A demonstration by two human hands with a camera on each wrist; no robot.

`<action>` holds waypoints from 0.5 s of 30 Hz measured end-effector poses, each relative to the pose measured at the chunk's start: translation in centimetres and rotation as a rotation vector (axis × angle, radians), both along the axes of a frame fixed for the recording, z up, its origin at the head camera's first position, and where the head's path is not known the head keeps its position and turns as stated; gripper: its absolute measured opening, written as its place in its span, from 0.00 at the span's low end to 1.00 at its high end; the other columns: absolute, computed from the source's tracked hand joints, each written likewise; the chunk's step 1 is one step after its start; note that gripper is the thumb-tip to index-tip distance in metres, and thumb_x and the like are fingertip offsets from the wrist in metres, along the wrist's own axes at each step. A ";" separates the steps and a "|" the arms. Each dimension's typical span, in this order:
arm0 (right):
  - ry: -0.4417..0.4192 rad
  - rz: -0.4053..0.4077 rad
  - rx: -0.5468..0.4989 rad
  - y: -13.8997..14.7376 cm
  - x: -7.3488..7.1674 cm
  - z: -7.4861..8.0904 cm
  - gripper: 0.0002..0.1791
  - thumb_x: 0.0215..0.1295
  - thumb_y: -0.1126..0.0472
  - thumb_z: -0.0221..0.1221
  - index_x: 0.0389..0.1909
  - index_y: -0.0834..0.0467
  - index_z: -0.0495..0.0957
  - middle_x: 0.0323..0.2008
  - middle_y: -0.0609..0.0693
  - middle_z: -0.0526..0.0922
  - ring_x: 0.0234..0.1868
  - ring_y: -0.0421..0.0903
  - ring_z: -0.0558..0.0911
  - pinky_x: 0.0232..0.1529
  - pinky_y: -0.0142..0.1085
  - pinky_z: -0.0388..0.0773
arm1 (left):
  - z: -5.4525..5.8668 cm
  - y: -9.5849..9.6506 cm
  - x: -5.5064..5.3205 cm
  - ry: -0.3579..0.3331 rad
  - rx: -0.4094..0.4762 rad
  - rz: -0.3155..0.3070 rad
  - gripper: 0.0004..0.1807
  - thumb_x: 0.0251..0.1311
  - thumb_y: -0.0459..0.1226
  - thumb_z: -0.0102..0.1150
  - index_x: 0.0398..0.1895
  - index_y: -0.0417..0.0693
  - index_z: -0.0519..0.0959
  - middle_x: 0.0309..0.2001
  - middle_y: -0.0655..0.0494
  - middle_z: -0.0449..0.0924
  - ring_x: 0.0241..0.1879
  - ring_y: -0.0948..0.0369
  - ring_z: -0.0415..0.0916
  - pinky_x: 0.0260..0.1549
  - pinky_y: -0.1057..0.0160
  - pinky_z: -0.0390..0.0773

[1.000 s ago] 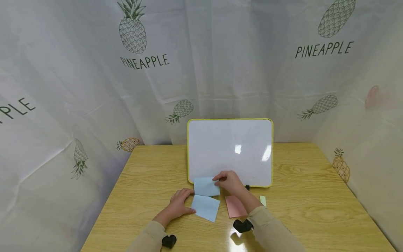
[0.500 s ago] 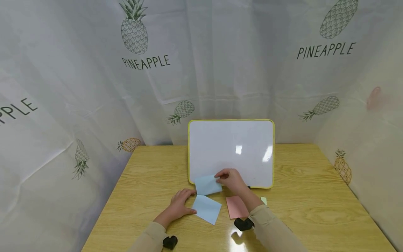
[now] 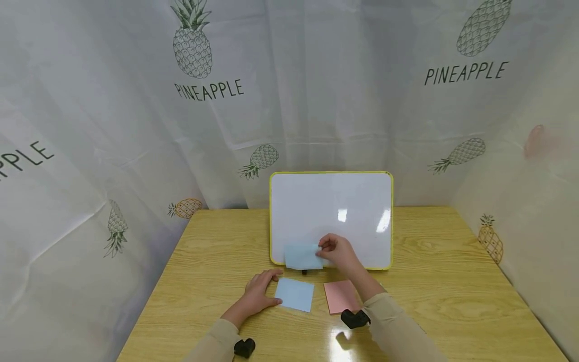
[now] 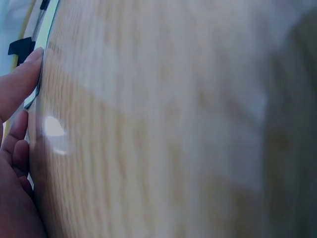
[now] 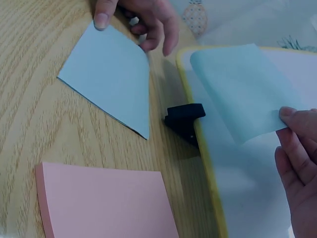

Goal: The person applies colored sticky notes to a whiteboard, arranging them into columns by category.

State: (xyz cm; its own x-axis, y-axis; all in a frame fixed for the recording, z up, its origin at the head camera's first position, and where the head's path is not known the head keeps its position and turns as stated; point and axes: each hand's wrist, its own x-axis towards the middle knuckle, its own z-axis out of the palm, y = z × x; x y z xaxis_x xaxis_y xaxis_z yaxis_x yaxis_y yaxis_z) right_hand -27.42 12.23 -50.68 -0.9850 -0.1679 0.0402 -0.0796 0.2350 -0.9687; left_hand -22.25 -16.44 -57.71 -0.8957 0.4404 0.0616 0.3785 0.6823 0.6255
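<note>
One blue sheet (image 3: pixel 301 257), pinched by my right hand (image 3: pixel 343 255), came free toward 12 o'clock of the blue pad (image 3: pixel 295 294) — peel complete.

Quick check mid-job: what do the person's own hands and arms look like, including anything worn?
The left hand and right hand are bare, no gloves showing. A plain beige cloth left sleeve and matching beige cloth right sleeve cover the arms. Small black, roughly heart-shaped pieces show at the left cuff and right cuff. No cables are visible.
</note>
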 end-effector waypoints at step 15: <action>-0.001 0.044 0.044 1.3 1.6 1.3 0.08 0.56 0.69 0.69 0.37 0.63 0.84 0.31 0.51 0.81 0.34 0.47 0.80 0.38 0.44 0.80 | 1.5 1.2 -0.2 -0.044 0.082 0.065 0.08 0.58 0.40 0.68 0.39 0.56 0.81 0.37 0.61 0.75 0.38 0.59 0.71 0.40 0.55 0.71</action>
State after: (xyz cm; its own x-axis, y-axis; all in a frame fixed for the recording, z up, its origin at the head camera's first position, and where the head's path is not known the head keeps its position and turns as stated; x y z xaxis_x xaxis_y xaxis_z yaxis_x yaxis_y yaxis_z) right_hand -25.87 13.57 -49.40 -0.9766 -0.2130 0.0311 -0.0901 0.2732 -0.9577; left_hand -22.47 -15.27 -56.17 -0.9250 0.3759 0.0546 0.3055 0.6507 0.6952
